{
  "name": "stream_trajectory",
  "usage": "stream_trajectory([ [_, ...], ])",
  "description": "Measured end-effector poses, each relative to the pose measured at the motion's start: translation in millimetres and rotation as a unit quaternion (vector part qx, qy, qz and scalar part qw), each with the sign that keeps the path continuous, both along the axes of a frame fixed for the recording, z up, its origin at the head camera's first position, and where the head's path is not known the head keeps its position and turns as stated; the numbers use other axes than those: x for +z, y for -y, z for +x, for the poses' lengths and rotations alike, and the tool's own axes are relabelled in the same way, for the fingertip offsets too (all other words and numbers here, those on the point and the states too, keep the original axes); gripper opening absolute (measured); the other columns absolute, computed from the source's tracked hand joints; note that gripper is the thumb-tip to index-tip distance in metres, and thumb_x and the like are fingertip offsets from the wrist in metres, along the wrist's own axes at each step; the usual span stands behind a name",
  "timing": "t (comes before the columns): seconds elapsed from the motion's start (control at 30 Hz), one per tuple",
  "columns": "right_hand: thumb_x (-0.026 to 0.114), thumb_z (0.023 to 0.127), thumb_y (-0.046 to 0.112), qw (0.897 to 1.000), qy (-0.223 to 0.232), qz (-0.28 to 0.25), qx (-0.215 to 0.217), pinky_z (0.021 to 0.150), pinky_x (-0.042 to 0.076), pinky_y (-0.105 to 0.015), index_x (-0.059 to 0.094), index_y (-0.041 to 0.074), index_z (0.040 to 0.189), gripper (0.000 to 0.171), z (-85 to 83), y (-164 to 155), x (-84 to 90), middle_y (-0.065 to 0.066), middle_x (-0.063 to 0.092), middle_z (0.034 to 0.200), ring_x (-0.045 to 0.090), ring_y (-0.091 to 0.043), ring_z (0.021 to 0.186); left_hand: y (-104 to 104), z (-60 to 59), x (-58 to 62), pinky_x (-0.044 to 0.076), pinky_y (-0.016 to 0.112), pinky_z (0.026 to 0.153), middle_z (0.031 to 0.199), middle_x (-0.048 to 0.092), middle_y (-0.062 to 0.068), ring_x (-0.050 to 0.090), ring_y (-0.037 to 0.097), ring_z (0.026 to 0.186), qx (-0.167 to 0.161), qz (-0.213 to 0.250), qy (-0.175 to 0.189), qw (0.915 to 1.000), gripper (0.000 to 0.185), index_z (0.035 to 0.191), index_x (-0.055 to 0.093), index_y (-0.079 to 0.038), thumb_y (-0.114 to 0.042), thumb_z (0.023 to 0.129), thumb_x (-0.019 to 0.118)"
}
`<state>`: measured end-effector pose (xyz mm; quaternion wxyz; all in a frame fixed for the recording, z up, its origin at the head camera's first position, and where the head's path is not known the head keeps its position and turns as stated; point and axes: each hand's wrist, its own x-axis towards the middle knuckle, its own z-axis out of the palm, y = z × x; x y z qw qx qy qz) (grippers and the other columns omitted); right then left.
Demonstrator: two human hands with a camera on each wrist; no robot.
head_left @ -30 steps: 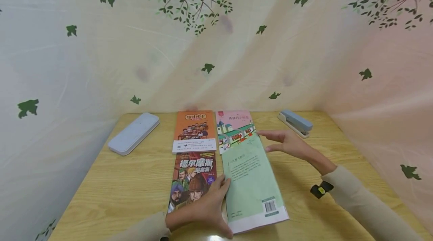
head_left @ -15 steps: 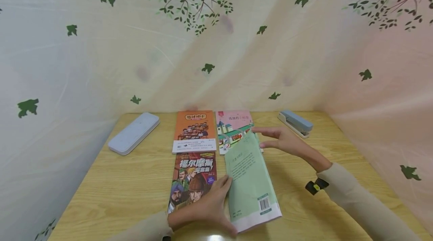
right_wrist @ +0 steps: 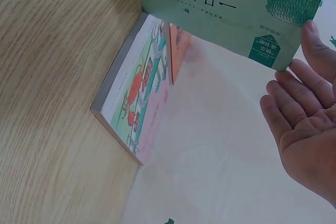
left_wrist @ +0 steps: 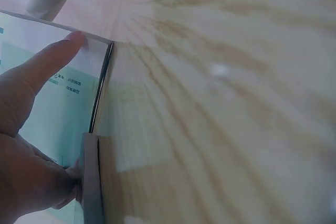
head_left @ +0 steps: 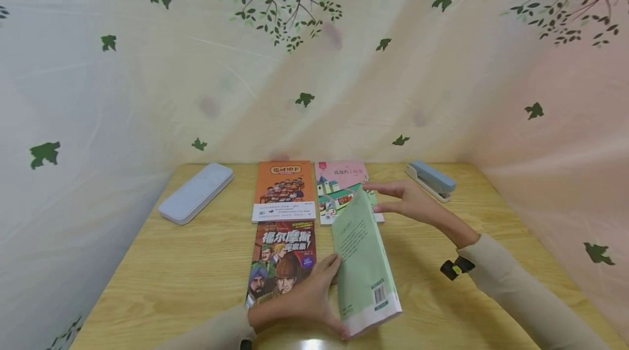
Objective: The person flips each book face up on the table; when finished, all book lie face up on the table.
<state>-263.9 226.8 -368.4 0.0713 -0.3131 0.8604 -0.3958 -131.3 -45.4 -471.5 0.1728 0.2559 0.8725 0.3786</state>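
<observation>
Green book (head_left: 365, 262) is tipped up on its long edge, near front-centre of the surface (head_left: 172, 273), back cover with barcode facing right. Left hand (head_left: 307, 301) grips its near end, fingers curled round the lower edge, thumb along the cover (left wrist view shows a fingertip at the cover corner). Right hand (head_left: 410, 202) is spread flat, fingers straight, at the book's far top corner; right wrist view puts the fingertips (right_wrist: 286, 80) just touching the cover edge, not gripping. Risk, as I judge it: only one hand really holds it, so the book could flop either way, or its pages fan open, if the left grip slackens. Falling left it lands on the detective book (head_left: 282, 257) just beside it; its far end sits close to the pink book (head_left: 341, 189), so sliding forward would nudge that. Orange book (head_left: 285, 189) lies next to it. Open room is to the right, bare wood up to the stapler (head_left: 431, 179); pencil case (head_left: 196, 193) is well apart, far left
</observation>
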Motion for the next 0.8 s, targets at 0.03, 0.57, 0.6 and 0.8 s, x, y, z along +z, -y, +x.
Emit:
stream_trajectory([
  [0.03,0.077,0.091,0.028,1.000,-0.001,0.002,-0.001,0.112,0.042,-0.065,0.061,0.016,0.142,0.055,-0.2,1,0.4,-0.008,0.056,0.150,0.049,-0.042,0.141,-1,-0.2,-0.2,0.032,0.057,0.122,0.169,0.013,0.021,0.016,0.040,0.155,0.002,0.003,0.005,1.0000,0.139,0.161,0.017,0.001,-0.038,0.057,0.100],
  [0.57,0.077,0.091,0.029,0.999,-0.031,0.010,-0.001,0.107,0.049,-0.062,0.063,0.015,0.140,0.053,3.4,12,7.4,-0.007,0.060,0.146,0.054,-0.036,0.138,3,-9.6,-0.5,0.043,0.033,0.117,0.169,0.014,0.020,0.033,0.036,0.150,-0.007,0.091,0.082,0.9924,0.125,0.161,0.016,0.001,-0.029,0.069,0.095],
  [0.6,0.077,0.091,0.028,0.999,-0.033,0.008,0.001,0.107,0.049,-0.062,0.064,0.015,0.140,0.053,3.6,13,7.8,-0.007,0.060,0.146,0.054,-0.036,0.137,3,-10.2,-0.6,0.044,0.030,0.116,0.169,0.015,0.020,0.030,0.035,0.152,-0.008,0.100,0.086,0.9912,0.124,0.161,0.016,0.001,-0.028,0.070,0.095],
  [0.8,0.078,0.090,0.028,0.999,-0.043,0.010,-0.005,0.104,0.051,-0.060,0.065,0.016,0.138,0.051,5.2,17,7.4,-0.006,0.062,0.143,0.057,-0.035,0.135,3,-10.8,0.7,0.047,0.024,0.110,0.168,0.019,0.018,0.042,0.035,0.145,0.000,0.135,0.113,0.9843,0.123,0.163,0.015,-0.003,-0.023,0.070,0.095],
])
